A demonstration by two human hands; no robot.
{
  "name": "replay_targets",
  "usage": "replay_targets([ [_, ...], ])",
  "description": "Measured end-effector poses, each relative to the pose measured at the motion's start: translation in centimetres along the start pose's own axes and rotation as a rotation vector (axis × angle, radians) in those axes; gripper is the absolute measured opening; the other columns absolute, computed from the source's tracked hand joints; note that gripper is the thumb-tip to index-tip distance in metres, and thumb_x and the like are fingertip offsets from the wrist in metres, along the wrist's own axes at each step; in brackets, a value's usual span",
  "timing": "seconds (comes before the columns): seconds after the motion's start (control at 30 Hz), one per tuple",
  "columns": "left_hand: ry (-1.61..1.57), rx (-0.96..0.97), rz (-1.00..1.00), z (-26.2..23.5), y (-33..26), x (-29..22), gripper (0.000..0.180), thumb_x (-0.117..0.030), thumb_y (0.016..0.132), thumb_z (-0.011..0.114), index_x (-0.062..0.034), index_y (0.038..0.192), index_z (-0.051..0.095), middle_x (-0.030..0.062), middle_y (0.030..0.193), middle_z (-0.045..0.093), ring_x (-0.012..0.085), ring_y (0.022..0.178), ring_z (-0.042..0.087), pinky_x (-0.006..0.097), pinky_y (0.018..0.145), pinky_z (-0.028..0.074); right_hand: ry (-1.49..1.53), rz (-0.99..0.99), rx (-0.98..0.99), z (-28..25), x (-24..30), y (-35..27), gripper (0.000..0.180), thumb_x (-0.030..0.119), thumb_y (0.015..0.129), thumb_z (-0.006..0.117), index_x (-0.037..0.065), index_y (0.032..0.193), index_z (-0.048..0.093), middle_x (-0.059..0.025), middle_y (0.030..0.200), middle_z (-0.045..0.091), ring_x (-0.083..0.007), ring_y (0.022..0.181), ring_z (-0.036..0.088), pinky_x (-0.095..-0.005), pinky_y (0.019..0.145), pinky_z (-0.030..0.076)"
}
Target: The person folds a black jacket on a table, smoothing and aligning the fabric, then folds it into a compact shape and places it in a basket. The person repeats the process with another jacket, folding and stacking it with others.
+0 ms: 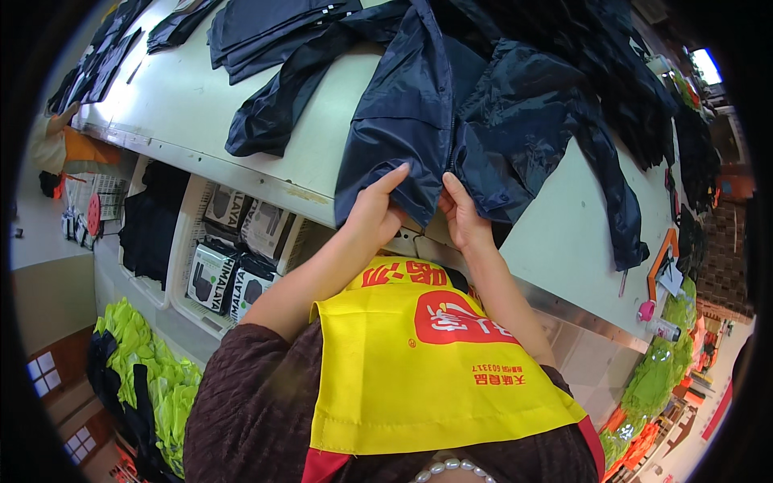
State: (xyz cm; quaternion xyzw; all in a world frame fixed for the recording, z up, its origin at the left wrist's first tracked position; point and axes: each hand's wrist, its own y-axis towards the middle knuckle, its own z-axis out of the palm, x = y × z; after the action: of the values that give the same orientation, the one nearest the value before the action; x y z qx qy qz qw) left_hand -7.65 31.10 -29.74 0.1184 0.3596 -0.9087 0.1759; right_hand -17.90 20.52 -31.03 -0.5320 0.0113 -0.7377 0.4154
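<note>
A dark navy zip-front jacket lies spread on the pale table, its lower hem hanging a little over the near edge. My left hand grips the hem of the left front panel, thumb on top and the other fingers partly hidden beneath the cloth. Beside the lower end of the zipper, my right hand pinches the edge of the right front panel. The two hands are a short way apart, and both sleeves stretch outward across the tabletop.
Folded dark garments are stacked at the far left, with more dark clothing at the right. White baskets below the table hold packaged goods. An orange-framed item and a bottle sit near the right edge. Lime-green garments lie lower left.
</note>
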Motion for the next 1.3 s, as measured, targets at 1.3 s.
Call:
replay_targets([
  [1.3, 0.511, 0.095, -0.209, 0.2, 2.6, 5.5, 0.025, -0.014, 0.078, 0.070, 0.0056, 0.091, 0.064, 0.0116, 0.087, 0.065, 0.0202, 0.073, 0.063, 0.029, 0.074, 0.049, 0.125, -0.047, -0.214, -4.9, -0.8, -3.7, 0.021, 0.013, 0.075, 0.077, 0.013, 0.090, 0.061, 0.0016, 0.081, 0.061, -0.0104, 0.069, 0.053, -0.0235, 0.064, 0.045],
])
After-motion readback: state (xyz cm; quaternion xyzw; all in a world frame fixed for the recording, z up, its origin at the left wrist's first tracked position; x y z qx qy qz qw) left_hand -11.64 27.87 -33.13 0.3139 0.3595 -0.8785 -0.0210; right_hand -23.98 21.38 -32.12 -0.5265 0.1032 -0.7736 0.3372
